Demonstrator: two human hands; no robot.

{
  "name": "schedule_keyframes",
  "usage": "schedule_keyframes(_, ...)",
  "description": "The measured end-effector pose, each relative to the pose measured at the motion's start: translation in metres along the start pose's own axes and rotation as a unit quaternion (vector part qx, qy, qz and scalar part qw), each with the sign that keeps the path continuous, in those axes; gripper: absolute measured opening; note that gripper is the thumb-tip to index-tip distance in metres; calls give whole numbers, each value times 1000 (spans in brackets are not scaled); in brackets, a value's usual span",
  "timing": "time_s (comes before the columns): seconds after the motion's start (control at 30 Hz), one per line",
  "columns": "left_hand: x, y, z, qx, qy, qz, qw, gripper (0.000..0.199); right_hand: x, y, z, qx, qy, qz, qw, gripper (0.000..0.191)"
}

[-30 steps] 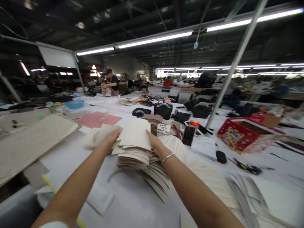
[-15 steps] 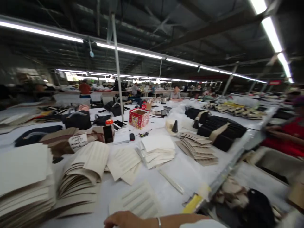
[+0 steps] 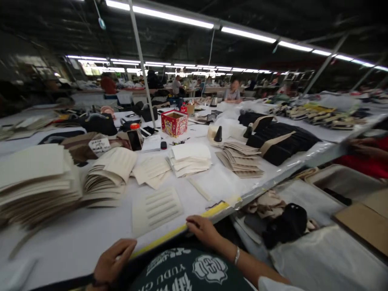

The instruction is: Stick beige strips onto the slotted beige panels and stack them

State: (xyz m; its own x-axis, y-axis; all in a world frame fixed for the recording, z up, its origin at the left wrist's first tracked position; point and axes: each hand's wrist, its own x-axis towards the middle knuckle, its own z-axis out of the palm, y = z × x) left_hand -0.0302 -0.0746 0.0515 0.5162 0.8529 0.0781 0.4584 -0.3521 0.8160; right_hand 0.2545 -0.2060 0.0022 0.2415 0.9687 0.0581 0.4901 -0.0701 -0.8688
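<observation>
A cream sheet with several raised parallel strips [image 3: 162, 210] lies flat on the white table, close to its front edge. My right hand [image 3: 201, 228] rests at the yellow-taped table edge [image 3: 163, 238], just right of that sheet, its fingers loosely bent with nothing visible in them. At the lower left, my left hand [image 3: 115, 258] is by the same edge, fingers loosely extended and thumb slightly apart, and holds nothing visible. Beyond are a curled stack of cream sheets [image 3: 113, 167], a few loose striped sheets [image 3: 153, 169] and a white stack [image 3: 190, 157].
A tall stack of cream sheets [image 3: 33, 169] stands at left. Farther back are a red patterned box [image 3: 174, 123], a phone [image 3: 134, 139], brownish pieces [image 3: 239, 157] and black bag pieces [image 3: 285, 137]. Right of the table are fabric scraps [image 3: 285, 222] and a person's red clothing [image 3: 370, 159].
The view has tilted down. My right hand has drawn back from the striped sheet to the table edge. My left hand has come into view at the lower left.
</observation>
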Motion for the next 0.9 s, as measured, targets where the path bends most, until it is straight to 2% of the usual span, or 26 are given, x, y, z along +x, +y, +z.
schedule_keyframes(0.07,-14,6,10,24,-20,-17,999,26,-10,9,-12,19,21,19,999,36)
schedule_keyframes(0.13,-14,11,22,27,-15,-15,999,27,-15,13,-21,27,37,21,999,35)
schedule_keyframes(0.3,4,8,43,50,53,35,997,29,0,6,-23,-17,48,-65,997,29)
schedule_keyframes(0.4,13,-5,53,114,69,70,989,38,18,7,-11,-105,35,-118,987,39)
schedule_keyframes(0.5,20,-25,65,215,33,56,974,51,30,14,4,-217,-7,-134,967,49)
schedule_keyframes(0.57,22,-38,70,275,1,36,961,52,33,19,9,-266,-38,-133,954,47)
schedule_keyframes(0.63,25,-49,71,324,-6,48,945,50,36,21,10,-287,-49,-133,948,45)
schedule_keyframes(0.7,31,-57,69,359,27,93,928,51,42,21,3,-282,-57,-140,948,40)
schedule_keyframes(0.77,41,-63,66,377,87,148,910,54,57,18,-9,-259,-57,-150,953,34)
schedule_keyframes(0.83,53,-69,64,377,144,189,895,57,81,13,-27,-240,-23,-158,958,29)
schedule_keyframes(0.9,64,-75,64,374,178,208,886,61,114,6,-48,-237,40,-168,956,26)
